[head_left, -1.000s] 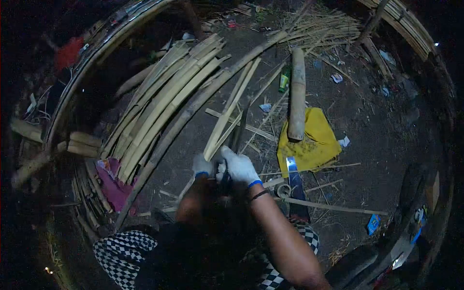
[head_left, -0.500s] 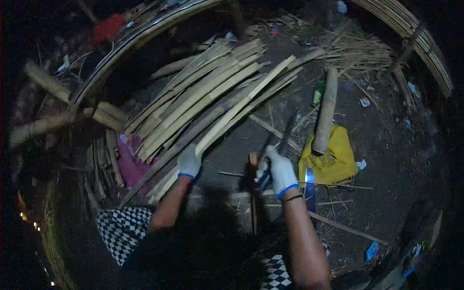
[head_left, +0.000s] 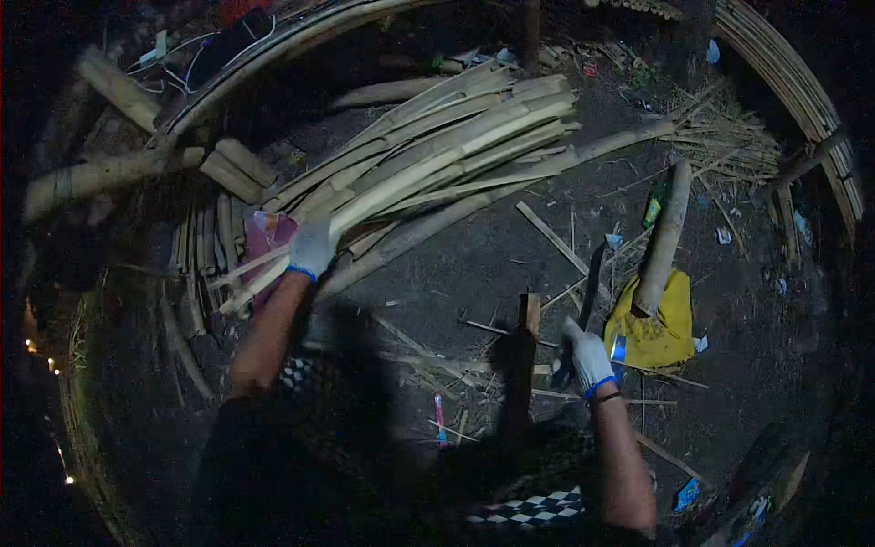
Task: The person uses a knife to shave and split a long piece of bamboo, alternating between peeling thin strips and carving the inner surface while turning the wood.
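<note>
My left hand (head_left: 313, 248), in a white glove with a blue cuff, is closed round pale split bamboo strips (head_left: 392, 193). They lie over a pile of bamboo strips (head_left: 547, 88), their near ends sticking out below the glove. On the right, my gloved right hand (head_left: 591, 357) grips a machete (head_left: 593, 284) with its dark blade pointing up and away. The handle is mostly hidden in the fingers. Just left of that hand stands a wooden post (head_left: 530, 314). A purple cloth (head_left: 262, 235) lies partly behind the left hand and strips.
A round log (head_left: 664, 242) rests partly on a yellow sack (head_left: 670, 339) at right. One long bamboo pole (head_left: 602, 153) runs beside the pile. Thin offcuts (head_left: 556, 239) and litter are scattered on the dark ground. Thick bamboo pieces (head_left: 114, 178) lie at left.
My left hand has moved left and away with the bamboo strips, which now lie over the pile. My right hand, still holding the machete, appears lower and farther right; the view has shifted.
</note>
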`<act>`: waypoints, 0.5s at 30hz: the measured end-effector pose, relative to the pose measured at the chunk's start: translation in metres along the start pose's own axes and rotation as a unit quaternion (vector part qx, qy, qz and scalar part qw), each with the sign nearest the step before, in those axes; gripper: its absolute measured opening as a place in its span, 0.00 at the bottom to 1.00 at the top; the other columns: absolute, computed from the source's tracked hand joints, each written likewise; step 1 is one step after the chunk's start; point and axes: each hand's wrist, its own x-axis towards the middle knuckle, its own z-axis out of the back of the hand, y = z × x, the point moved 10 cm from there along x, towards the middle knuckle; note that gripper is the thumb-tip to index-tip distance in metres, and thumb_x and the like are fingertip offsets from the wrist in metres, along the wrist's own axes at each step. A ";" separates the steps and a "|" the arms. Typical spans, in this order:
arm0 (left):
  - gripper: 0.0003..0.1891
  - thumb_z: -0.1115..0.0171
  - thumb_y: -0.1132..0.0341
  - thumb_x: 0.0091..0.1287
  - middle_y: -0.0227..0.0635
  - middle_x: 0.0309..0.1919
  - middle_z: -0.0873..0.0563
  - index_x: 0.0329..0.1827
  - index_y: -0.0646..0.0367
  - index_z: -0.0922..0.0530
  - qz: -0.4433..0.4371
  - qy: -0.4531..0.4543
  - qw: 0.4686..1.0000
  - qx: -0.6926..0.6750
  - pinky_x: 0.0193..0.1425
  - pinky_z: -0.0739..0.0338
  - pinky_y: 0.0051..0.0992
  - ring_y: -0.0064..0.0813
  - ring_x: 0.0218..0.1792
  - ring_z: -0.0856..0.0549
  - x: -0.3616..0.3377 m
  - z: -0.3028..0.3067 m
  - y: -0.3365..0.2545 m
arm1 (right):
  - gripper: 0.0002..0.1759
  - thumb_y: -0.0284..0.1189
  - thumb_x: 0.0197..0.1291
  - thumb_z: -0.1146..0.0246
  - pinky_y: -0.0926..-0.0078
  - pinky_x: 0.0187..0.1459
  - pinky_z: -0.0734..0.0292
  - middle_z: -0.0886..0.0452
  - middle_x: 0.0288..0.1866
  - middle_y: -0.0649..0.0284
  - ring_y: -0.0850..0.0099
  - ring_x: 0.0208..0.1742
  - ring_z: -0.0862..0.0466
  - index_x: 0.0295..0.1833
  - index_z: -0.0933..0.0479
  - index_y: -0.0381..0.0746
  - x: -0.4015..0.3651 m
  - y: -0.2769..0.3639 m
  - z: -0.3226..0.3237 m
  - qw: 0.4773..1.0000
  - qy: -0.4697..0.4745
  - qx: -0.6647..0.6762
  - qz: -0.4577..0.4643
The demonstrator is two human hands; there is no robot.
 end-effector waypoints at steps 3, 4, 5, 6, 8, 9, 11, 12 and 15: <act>0.24 0.41 0.63 0.58 0.46 0.54 0.22 0.59 0.59 0.29 -0.096 -0.148 0.984 0.012 0.56 0.28 0.40 0.44 0.54 0.22 0.044 0.014 0.010 | 0.20 0.45 0.63 0.43 0.73 0.28 0.32 0.26 0.21 0.65 0.75 0.26 0.25 0.32 0.24 0.38 -0.001 0.007 0.007 0.968 -0.074 -0.237 0.031; 0.24 0.41 0.63 0.58 0.46 0.54 0.22 0.59 0.59 0.29 -0.098 -0.148 0.984 0.011 0.56 0.28 0.40 0.44 0.54 0.22 0.066 0.017 0.010 | 0.20 0.45 0.63 0.43 0.73 0.28 0.32 0.26 0.21 0.65 0.75 0.26 0.25 0.32 0.24 0.38 -0.003 0.010 0.000 0.968 -0.076 -0.236 0.030; 0.26 0.41 0.64 0.58 0.45 0.55 0.22 0.61 0.59 0.30 -0.111 -0.166 0.980 -0.006 0.56 0.28 0.40 0.44 0.54 0.22 0.087 0.026 0.009 | 0.20 0.45 0.63 0.43 0.73 0.28 0.32 0.25 0.22 0.65 0.75 0.25 0.26 0.31 0.23 0.38 -0.004 0.002 -0.004 0.988 -0.077 -0.134 -0.001; 0.27 0.41 0.65 0.57 0.45 0.55 0.22 0.62 0.59 0.31 -0.122 -0.183 0.975 -0.023 0.57 0.28 0.40 0.44 0.53 0.22 0.105 0.039 0.006 | 0.20 0.44 0.63 0.43 0.74 0.28 0.32 0.24 0.23 0.65 0.75 0.24 0.26 0.31 0.23 0.37 -0.004 -0.012 -0.008 0.996 -0.078 -0.029 -0.032; 0.24 0.42 0.67 0.57 0.45 0.53 0.21 0.60 0.58 0.29 -0.099 -0.195 0.976 0.009 0.55 0.27 0.41 0.46 0.52 0.21 0.135 0.065 -0.012 | 0.19 0.43 0.64 0.42 0.75 0.28 0.33 0.23 0.25 0.66 0.75 0.24 0.26 0.32 0.23 0.37 0.042 -0.045 0.007 0.994 -0.007 -0.086 0.060; 0.23 0.43 0.66 0.57 0.45 0.52 0.21 0.58 0.57 0.28 -0.113 -0.209 0.971 -0.015 0.55 0.26 0.41 0.46 0.51 0.21 0.148 0.072 -0.020 | 0.13 0.34 0.62 0.46 0.70 0.32 0.28 0.20 0.29 0.59 0.65 0.28 0.21 0.48 0.28 0.38 0.043 -0.041 0.000 0.967 0.020 -0.236 0.090; 0.19 0.43 0.64 0.58 0.46 0.48 0.19 0.53 0.58 0.26 -0.102 -0.202 0.974 -0.029 0.52 0.26 0.41 0.47 0.50 0.21 0.176 0.067 -0.026 | 0.23 0.24 0.61 0.50 0.65 0.36 0.22 0.17 0.34 0.52 0.55 0.33 0.17 0.63 0.33 0.39 0.044 -0.045 -0.009 0.916 0.051 -0.381 0.111; 0.19 0.43 0.64 0.58 0.46 0.48 0.19 0.53 0.58 0.26 -0.102 -0.198 0.974 -0.030 0.52 0.26 0.41 0.47 0.50 0.21 0.175 0.065 -0.035 | 0.22 0.25 0.61 0.49 0.65 0.35 0.22 0.17 0.33 0.52 0.56 0.32 0.17 0.62 0.32 0.39 0.045 -0.044 -0.014 0.916 0.059 -0.371 0.139; 0.21 0.42 0.56 0.60 0.49 0.48 0.20 0.54 0.58 0.26 -0.088 -0.143 0.985 -0.044 0.51 0.27 0.44 0.50 0.49 0.21 0.174 0.041 -0.054 | 0.21 0.26 0.61 0.49 0.64 0.33 0.23 0.18 0.32 0.51 0.56 0.31 0.17 0.62 0.32 0.39 0.005 0.013 -0.047 0.965 0.041 -0.256 0.021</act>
